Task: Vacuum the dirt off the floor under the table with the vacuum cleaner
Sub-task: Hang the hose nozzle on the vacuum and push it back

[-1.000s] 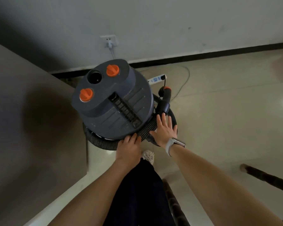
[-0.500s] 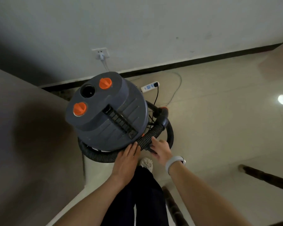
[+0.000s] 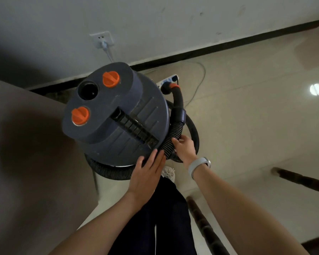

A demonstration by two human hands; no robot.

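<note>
Standing over the vacuum cleaner [image 3: 116,115], a dark drum model on the floor [image 3: 247,126] near the wall, the person has both hands at its near rim. The corrugated hose [image 3: 170,142] is coiled around the drum; its free stretch runs along the right side, long axis pointing away from the person toward the orange-collared end [image 3: 174,86]. The right hand [image 3: 184,146] is the nearer one to that stretch: its fingers curl around the hose just below the smooth black cuff [image 3: 180,115], a partial grip rather than a full fist. The left hand [image 3: 148,173] lies flat and spread against the drum's lid edge, holding nothing, likely steadying the body. Unwinding looks like the step in hand, so the pull should go up and rightward along the coil.

Hidden: the drum's base, the hose where it passes behind the drum, and any nozzle. A tabletop [image 3: 26,144] fills the left; the floor beneath it and any dirt cannot be seen.
</note>
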